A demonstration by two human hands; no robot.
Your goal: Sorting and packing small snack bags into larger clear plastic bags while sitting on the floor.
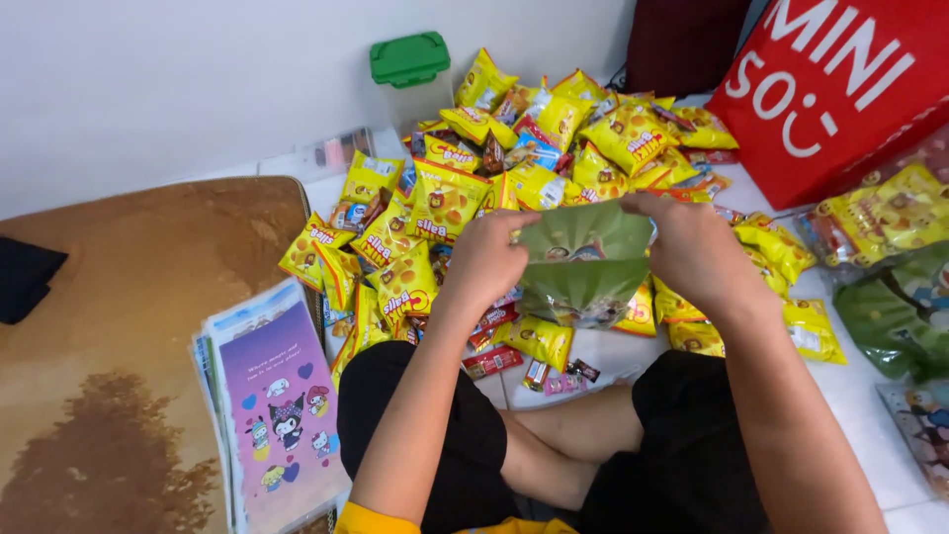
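Between the knees, both hands hold up 1 green plastic bag [585, 259] — the left hand [484, 259] pinches its left top edge, the right hand [695, 252] its right. It looks thin, light, soft and a bit slippery, so the top rim seems the best place to grip. By the left leg lies a stack of purple cartoon cards [282, 405]. Farther off — a heap of yellow snack packets [514, 148], a red bag [840, 89] with white letters, a green-lidded box [409, 61].
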